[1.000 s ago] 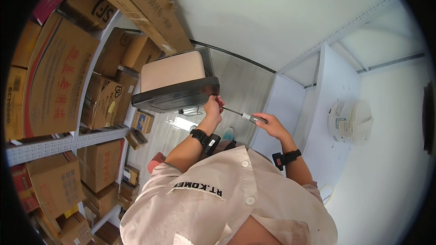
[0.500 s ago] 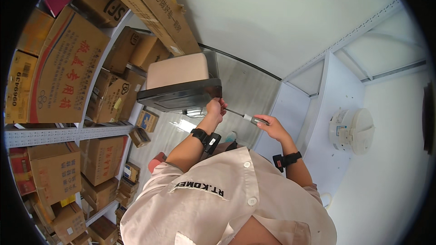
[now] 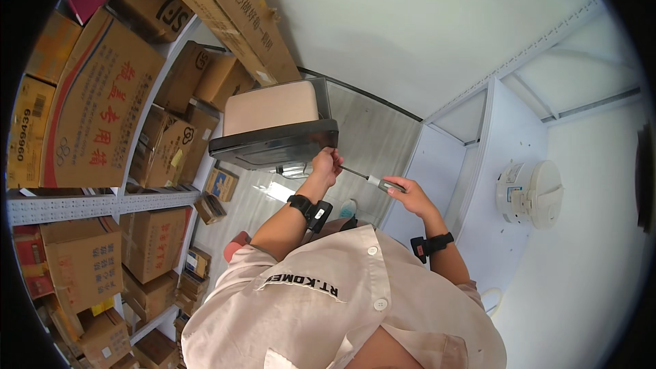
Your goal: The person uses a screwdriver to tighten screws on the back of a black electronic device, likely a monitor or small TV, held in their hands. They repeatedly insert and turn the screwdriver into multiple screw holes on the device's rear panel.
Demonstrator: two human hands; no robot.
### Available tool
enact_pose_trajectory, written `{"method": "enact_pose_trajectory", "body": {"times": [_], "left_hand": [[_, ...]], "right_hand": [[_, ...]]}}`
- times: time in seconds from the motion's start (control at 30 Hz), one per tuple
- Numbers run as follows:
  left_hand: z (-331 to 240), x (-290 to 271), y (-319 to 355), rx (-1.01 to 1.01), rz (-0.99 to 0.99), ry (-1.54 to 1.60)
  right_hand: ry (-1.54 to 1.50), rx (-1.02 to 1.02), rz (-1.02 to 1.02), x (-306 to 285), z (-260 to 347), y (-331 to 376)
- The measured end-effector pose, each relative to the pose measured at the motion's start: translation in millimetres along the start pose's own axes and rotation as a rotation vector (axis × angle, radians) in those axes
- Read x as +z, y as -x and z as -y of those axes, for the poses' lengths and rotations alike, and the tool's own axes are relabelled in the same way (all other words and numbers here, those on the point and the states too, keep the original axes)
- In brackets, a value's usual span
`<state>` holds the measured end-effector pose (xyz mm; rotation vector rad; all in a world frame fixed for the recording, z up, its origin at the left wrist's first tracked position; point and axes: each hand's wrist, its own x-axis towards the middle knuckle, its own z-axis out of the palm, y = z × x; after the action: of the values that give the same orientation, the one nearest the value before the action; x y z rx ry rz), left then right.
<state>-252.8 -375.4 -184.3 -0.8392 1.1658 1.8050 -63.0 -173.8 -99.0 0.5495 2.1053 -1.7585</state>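
Note:
My right hand (image 3: 408,196) is closed around the grey-and-white handle of a screwdriver (image 3: 376,182). Its thin dark shaft points left, toward my left hand (image 3: 328,165). The fingers of that hand are pinched together by the shaft's tip, at the lower right corner of a black glossy panel-shaped item (image 3: 273,145). What they pinch is too small to make out, and the screwdriver's tip is hidden there. Behind the black panel rises a beige rounded block (image 3: 270,108). A thin dark cable (image 3: 292,172) shows under the panel.
Shelves (image 3: 96,203) full of cardboard boxes (image 3: 102,106) line the left side. A long carton (image 3: 236,17) leans at the back beside a white wall. On the right, a white shelf unit (image 3: 471,157) stands near a white round-lidded appliance (image 3: 529,195). Small boxes (image 3: 221,183) lie low at left.
The black panel and the beige block have shifted slightly to the right. Both hands have moved a little to the right, with the screwdriver still in my right hand.

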Motion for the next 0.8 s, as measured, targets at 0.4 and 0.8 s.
{"method": "enact_pose_trajectory", "body": {"times": [0.4, 0.8], "left_hand": [[-1.2, -3.0, -0.9, -0.017, 0.052, 0.071], [1.9, -13.3, -0.1, 0.006, 0.138, -0.016]], "right_hand": [[-0.004, 0.015, -0.023, 13.0, 2.0, 5.1], [-0.013, 0.032, -0.069, 8.1, -0.8, 12.3]]}}
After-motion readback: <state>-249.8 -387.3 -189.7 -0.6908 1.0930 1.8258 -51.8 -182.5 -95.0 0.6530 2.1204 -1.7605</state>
